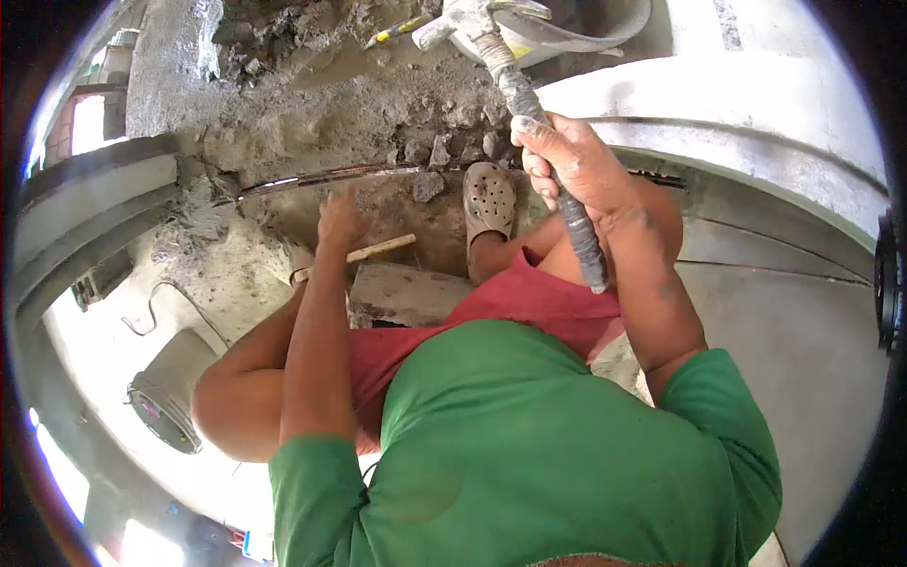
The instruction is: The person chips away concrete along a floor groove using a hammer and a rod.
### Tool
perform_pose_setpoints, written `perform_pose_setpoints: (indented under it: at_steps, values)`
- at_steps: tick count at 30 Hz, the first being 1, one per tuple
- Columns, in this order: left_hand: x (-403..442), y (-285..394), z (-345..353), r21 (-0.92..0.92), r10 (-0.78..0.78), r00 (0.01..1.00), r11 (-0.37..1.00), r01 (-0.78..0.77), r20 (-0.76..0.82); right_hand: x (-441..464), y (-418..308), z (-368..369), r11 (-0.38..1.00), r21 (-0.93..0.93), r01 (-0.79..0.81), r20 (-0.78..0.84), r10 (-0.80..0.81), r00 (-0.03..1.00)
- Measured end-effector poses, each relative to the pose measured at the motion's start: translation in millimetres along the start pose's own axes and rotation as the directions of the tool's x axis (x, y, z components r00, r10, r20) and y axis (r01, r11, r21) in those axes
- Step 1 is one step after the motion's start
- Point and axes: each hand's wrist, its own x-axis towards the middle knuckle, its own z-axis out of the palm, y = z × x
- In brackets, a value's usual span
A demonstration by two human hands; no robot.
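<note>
My right hand (576,165) is wrapped round the handle of a claw hammer (518,90), raised over my right leg. Grey tape-like wrapping covers the handle, and the metal head (472,17) points away from me. Down by the broken ground is my left hand (342,225), its fingers blurred, so I cannot make out whether it holds anything. Just beyond it runs a long thin dark strip (321,178) across the rubble. A pale wooden stick (383,248) lies close to its right side, above a rough concrete block (416,293).
Loose rubble and dirt (331,123) spread ahead of my feet. A pale bucket (595,38) and a yellow-black tool (395,32) are at the far side. Curved-looking ledges (104,198) flank both sides. On the left lies a grey cylindrical container (170,387).
</note>
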Motion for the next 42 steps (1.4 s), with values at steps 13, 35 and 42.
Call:
perform_pose_setpoints:
  at_steps: [13, 35, 42]
  values:
    - [81, 139, 23, 0.107, 0.292, 0.956, 0.951, -0.289, -0.014, 0, -15, 17, 0.988, -0.134, 0.073, -0.016, -0.076, 0.997]
    - [21, 83, -12, -0.901, -0.112, 0.899, -0.156, 0.404, 0.423, 13, 0, 0, 0.963, -0.259, 0.076, -0.047, -0.091, 0.995]
    - [-7, 15, 16, -0.798, 0.151, 0.958, -0.53, 0.286, 0.243, -4, 3, 10, 0.945, -0.326, 0.023, 0.031, -0.014, 0.999]
